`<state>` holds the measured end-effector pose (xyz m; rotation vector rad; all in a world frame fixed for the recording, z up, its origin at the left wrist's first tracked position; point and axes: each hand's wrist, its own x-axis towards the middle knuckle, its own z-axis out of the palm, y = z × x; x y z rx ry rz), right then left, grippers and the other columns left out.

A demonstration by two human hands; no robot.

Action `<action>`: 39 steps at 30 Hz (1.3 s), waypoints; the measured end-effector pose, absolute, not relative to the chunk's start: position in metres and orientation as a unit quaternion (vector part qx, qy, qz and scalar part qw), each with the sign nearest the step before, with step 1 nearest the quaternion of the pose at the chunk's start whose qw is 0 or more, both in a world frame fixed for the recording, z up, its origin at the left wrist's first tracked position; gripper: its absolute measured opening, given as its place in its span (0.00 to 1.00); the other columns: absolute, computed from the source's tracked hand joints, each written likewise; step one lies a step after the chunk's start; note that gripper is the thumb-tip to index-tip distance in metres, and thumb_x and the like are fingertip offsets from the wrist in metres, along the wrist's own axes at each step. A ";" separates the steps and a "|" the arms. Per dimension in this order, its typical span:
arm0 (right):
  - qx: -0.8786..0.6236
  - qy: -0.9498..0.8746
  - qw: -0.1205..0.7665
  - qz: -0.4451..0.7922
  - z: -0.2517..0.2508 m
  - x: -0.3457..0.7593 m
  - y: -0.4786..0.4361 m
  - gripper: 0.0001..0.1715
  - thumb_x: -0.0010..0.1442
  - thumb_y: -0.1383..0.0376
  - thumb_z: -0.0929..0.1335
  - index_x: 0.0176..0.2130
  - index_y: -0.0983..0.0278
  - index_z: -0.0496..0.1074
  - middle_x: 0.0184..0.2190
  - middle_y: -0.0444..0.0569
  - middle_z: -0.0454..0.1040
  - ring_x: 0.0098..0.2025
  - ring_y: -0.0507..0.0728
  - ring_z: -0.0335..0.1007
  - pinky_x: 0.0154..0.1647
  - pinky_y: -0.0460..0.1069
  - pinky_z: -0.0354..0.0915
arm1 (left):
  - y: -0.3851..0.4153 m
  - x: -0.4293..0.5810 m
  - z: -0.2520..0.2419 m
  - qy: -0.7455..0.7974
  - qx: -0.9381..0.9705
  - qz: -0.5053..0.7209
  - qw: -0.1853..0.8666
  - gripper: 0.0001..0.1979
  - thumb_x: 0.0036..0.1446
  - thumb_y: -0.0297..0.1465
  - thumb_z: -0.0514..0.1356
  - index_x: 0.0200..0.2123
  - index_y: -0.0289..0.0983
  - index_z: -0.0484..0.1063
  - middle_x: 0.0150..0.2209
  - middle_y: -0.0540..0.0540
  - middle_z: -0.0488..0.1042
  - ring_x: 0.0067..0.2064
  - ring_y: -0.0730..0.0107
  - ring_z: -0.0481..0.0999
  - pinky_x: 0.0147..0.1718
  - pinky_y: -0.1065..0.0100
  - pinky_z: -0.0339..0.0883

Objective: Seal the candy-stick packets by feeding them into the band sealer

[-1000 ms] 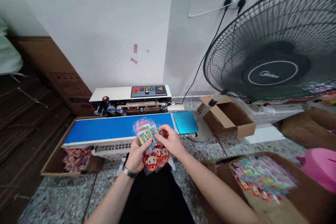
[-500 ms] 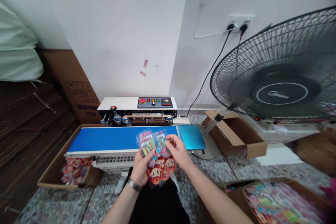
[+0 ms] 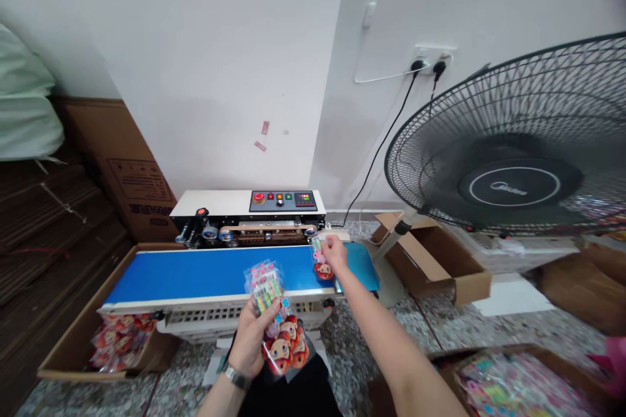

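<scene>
My left hand (image 3: 250, 337) is closed around a fanned stack of clear plastic packets (image 3: 280, 339), printed with red-haired cartoon faces, in front of the belt. With my right hand (image 3: 335, 254) I pinch one single packet (image 3: 321, 264) of the same kind. It is held upright at the right end of the blue conveyor belt (image 3: 205, 272), its top edge close to the intake of the band sealing machine (image 3: 267, 229). The turquoise end plate (image 3: 364, 267) lies just right of that hand.
A large fan (image 3: 513, 163) stands at the right. An open carton (image 3: 435, 260) sits behind its pole. Another box at lower right holds many packets (image 3: 523, 384). Below the belt's left end, a carton (image 3: 63, 348) contains more packets. A black cable (image 3: 376, 156) runs down the wall.
My right hand has drawn one packet from the stack and carried it up and right to the sealing machine's intake. My left hand keeps the stack, slightly lower and further left in view.
</scene>
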<state>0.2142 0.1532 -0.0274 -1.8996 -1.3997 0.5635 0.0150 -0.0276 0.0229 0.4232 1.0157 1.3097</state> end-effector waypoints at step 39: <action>-0.435 -0.688 0.367 0.450 0.024 0.165 0.056 0.13 0.53 0.56 0.65 0.33 0.63 0.68 0.26 0.42 0.69 0.27 0.50 0.63 0.29 0.44 0.60 | -0.017 0.027 0.030 0.432 0.229 0.613 0.621 0.22 0.41 0.29 0.66 0.42 0.39 0.67 0.40 0.44 0.75 0.38 0.67 0.74 0.40 0.65 0.66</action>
